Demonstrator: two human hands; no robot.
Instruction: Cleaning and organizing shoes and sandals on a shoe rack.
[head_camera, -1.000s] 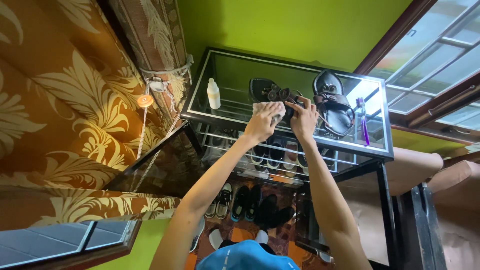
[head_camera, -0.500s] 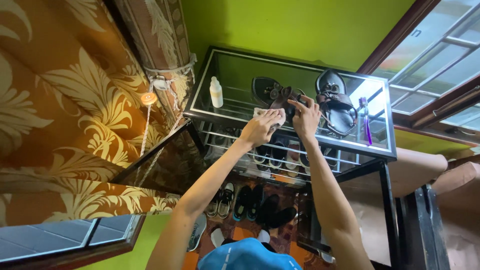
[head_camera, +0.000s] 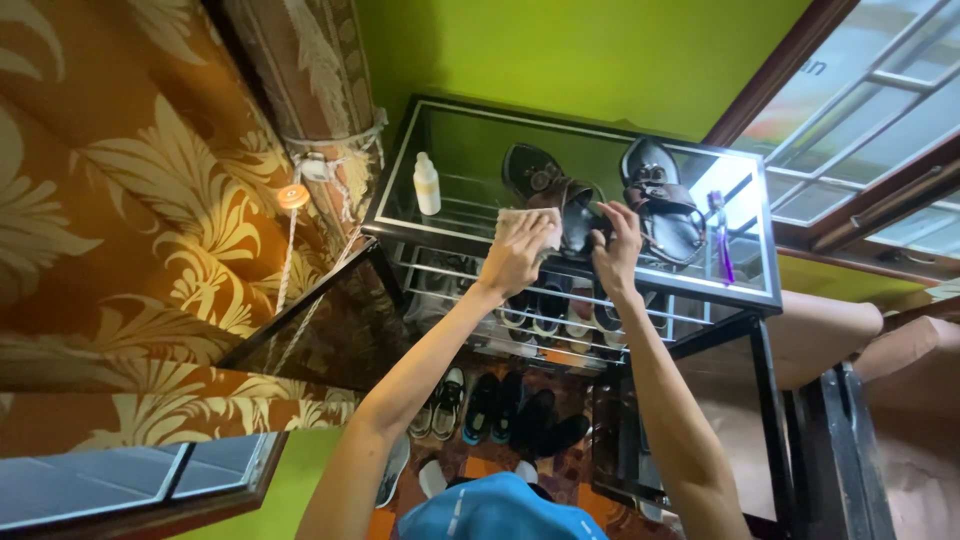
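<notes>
On the glass top of the shoe rack (head_camera: 400, 225), past the white bottle (head_camera: 427, 185), the left hand (head_camera: 515, 255) has slid its pale cloth (head_camera: 522, 222) up against the dark sandal (head_camera: 565, 200); the right hand (head_camera: 617, 245) still pinches that sandal, so the wiping looks under way

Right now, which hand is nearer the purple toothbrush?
Right. The right hand holds the sandal left of the purple toothbrush; the left hand, on the cloth, is farther left.
</notes>
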